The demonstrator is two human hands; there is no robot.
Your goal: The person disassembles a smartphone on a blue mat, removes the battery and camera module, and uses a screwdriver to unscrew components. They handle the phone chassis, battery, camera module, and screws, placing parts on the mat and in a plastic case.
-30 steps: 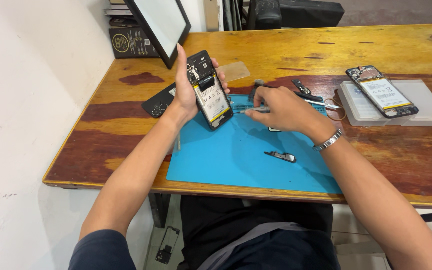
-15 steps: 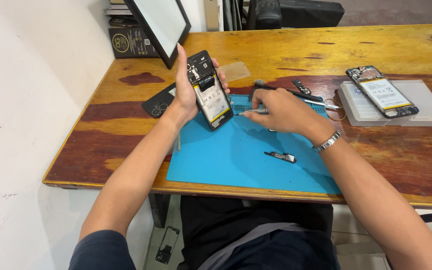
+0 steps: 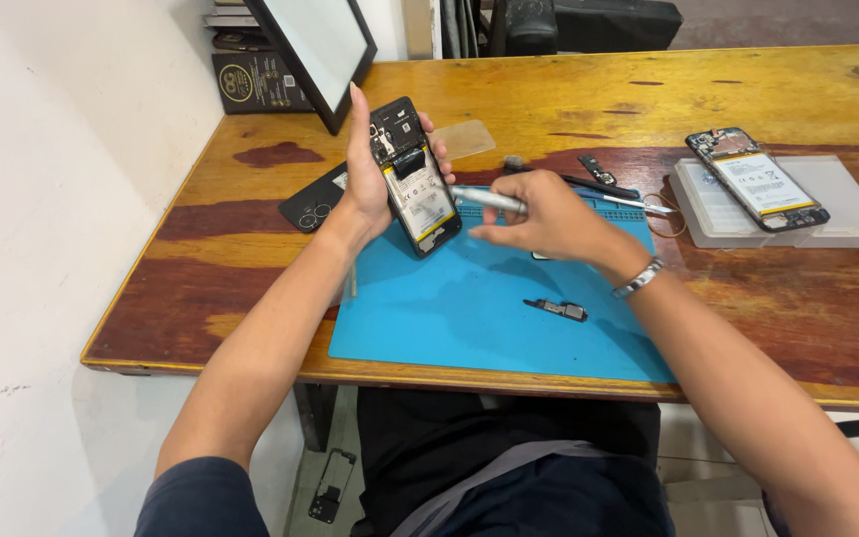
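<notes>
Left hand point(image 3: 370, 179): raised above the far left part of the blue work mat point(image 3: 449, 308), fingers wrapped round the edges of an opened smartphone point(image 3: 414, 177), back cover off, battery and black inner parts facing up; phone tilted, its near end just over the mat.

Right hand point(image 3: 539, 214): over the middle of the mat, fingers pinched on a slim silver screwdriver point(image 3: 487, 198) that lies roughly level, tip pointing left and meeting the phone's right edge. Metal bracelet point(image 3: 637, 277) on that wrist.

Desk point(image 3: 569, 94): worn wood, yellow and reddish.

On the mat, near of the right hand: small dark phone part point(image 3: 555, 309), lying loose.

On the desk, left of the held phone: black back cover point(image 3: 312, 199) with camera rings, partly hidden by the left wrist.

Far of the held phone: clear flat plastic piece point(image 3: 465, 139); black-framed panel point(image 3: 315, 50) leaning at the far left.

Far right: second opened phone point(image 3: 756, 179) resting on a clear plastic box point(image 3: 837, 204); black tweezers point(image 3: 599, 179) and thin tools between it and the mat.

Floor under the desk: another phone shell point(image 3: 330, 485).
</notes>
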